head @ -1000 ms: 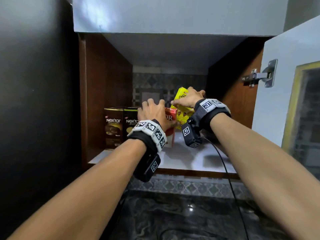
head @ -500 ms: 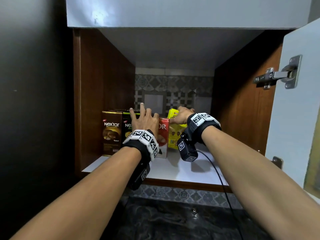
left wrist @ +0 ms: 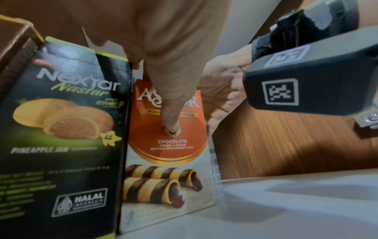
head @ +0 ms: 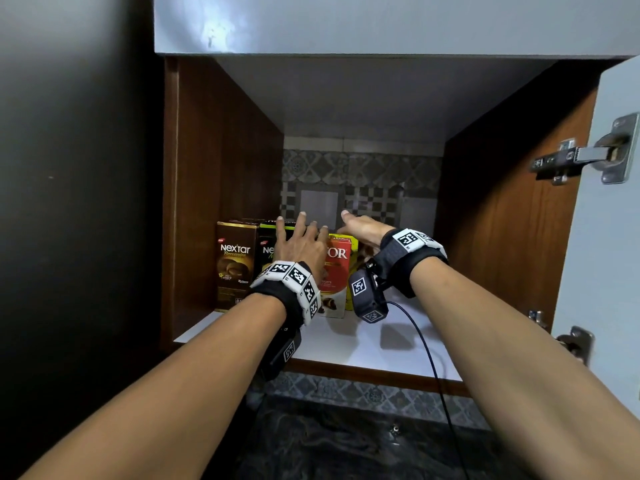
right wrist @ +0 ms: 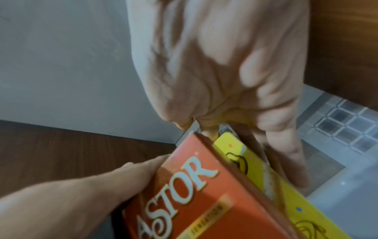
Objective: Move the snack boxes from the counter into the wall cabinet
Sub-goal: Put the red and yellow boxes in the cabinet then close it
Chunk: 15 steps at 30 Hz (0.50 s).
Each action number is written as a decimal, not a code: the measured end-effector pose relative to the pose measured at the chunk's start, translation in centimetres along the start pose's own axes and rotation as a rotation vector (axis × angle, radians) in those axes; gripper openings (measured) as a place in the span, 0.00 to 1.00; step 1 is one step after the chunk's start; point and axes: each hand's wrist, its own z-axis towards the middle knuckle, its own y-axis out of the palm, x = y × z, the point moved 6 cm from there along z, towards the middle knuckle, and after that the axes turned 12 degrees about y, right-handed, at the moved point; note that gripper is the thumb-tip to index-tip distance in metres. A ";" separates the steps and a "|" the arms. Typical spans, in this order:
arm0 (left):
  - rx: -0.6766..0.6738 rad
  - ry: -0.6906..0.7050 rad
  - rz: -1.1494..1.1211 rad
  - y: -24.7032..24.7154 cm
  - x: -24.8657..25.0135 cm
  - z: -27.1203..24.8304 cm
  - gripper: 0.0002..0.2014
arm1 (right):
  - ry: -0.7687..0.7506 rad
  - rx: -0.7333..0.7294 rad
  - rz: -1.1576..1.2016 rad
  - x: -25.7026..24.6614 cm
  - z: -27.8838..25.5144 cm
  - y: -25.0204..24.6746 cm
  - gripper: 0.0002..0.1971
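Now both hands splay: left hand fingers straight against red box, right hand flat atop yellow box at three o'clock; nudge gently, keep them upright.

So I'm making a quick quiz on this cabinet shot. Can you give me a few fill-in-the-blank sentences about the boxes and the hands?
1. The red Astor box stands on the cabinet's ____ shelf.
2. The brown Nextar box stands nearest the cabinet's ____ wall.
3. Between the red box and the right hand stands a ____ box.
4. The left hand has its fingers ____.

Missing words: white; left; yellow; spread
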 end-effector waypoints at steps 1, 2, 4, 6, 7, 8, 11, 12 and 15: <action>-0.016 0.005 0.011 0.0 0.0 0.0 0.40 | 0.012 -0.017 0.017 -0.1 0.0 0.2 0.38; -0.034 0.007 0.024 0.0 -0.1 0.1 0.40 | 0.017 -0.029 0.029 -0.2 -0.3 0.4 0.39; -0.071 0.009 0.049 0.1 -0.2 0.1 0.42 | 0.022 -0.044 0.044 -0.2 -0.5 0.7 0.40; -0.091 0.010 0.067 0.1 -0.3 0.2 0.44 | 0.026 -0.053 0.059 -0.1 -0.8 0.8 0.40; -0.095 0.011 0.075 0.1 -0.3 0.2 0.45 | 0.031 -0.062 0.064 0.0 -0.8 1.0 0.41; -0.096 0.011 0.082 0.1 -0.3 0.2 0.45 | 0.036 -0.074 0.067 0.1 -0.9 1.1 0.41; -0.092 0.009 0.097 0.3 -0.3 0.2 0.47 | 0.044 -0.078 0.074 0.2 -1.2 1.1 0.41; -0.088 0.009 0.101 0.4 -0.3 0.2 0.47 | 0.049 -0.075 0.072 0.3 -1.5 1.0 0.41; -0.066 0.018 0.116 0.4 -0.2 -0.1 0.49 | 0.059 -0.079 0.080 0.5 -2.1 1.1 0.43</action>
